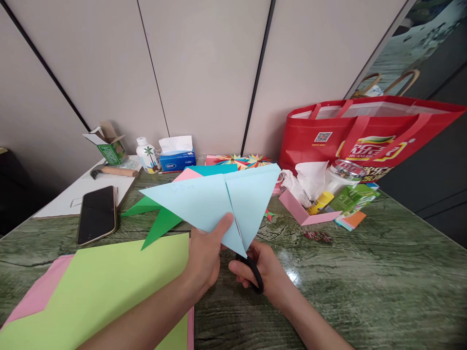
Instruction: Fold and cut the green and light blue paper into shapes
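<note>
A folded light blue sheet of paper [197, 197] is held up over the table, with a long cut running through it. My left hand [209, 248] is closed on its lower edge, thumb on top. In my right hand [262, 270] is a pair of scissors [253, 274], fingers in the black handles. A sliver of blade shows in the cut; the rest is hidden by the paper. Behind the blue paper lie green pointed paper pieces [160, 226], a teal sheet [215, 169] and some pink paper.
Yellow-green [134, 272] and pink sheets lie at left, near a phone [97, 214] and a hammer [115, 171]. A bottle [149, 155], tissue pack [177, 159] and paper stars line the wall. Right stand a glue stick [321, 202], a jar [345, 177] and a red bag [317, 141].
</note>
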{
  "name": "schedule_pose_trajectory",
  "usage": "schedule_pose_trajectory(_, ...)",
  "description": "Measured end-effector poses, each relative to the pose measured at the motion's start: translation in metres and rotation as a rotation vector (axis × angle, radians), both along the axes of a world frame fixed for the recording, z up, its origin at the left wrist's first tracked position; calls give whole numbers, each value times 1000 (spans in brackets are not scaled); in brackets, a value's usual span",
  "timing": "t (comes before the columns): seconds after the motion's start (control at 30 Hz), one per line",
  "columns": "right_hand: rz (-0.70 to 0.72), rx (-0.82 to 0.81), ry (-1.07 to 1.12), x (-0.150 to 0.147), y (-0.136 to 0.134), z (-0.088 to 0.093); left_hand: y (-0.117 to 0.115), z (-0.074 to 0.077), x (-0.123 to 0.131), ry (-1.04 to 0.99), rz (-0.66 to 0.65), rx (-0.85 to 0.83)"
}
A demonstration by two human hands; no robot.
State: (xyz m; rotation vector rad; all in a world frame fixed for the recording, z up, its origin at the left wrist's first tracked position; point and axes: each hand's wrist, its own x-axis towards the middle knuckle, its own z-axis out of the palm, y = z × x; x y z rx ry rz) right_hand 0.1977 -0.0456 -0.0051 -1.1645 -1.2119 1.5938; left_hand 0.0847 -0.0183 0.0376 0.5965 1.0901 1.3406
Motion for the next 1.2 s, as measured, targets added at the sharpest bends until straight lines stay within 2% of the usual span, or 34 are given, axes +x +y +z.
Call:
schedule_pose_trajectory(0.2, 16, -4, -35, 1, 0, -1, 0, 0, 0, 4, -8, 1)
schedule_pose_trajectory(0.33, 54, 32, 9, 6, 0, -2, 7, 2, -4, 35, -7, 84)
schedule_pose_trajectory(0.47, 185, -12, 66, 12, 0, 0, 17, 9, -12, 97, 7, 131)
schedule_pose_trajectory(0.6, 285, -44, 135, 18, 2, 3, 23, 15, -19, 100, -76, 74)
schedule_pose_trajectory(0.77, 377, 3, 266, 27, 4, 4, 26, 18, -25, 83, -122, 45)
schedule_pose_trajectory(0.87, 344, 50, 410, 28, 3, 3, 26, 19, -27, 113, -203, 46)
schedule_pose_trajectory(0.97, 325, 93, 456, 27, 3, 3, 25, 20, -29, 116, -342, 69)
schedule_pose_trajectory(1.07, 303, 123, 408, 26, 5, 3, 26, 19, -31, 182, -472, 109)
schedule_pose_trajectory(1.2, 221, 154, 283, 25, 8, 6, 28, 20, -37, 338, -543, 157)
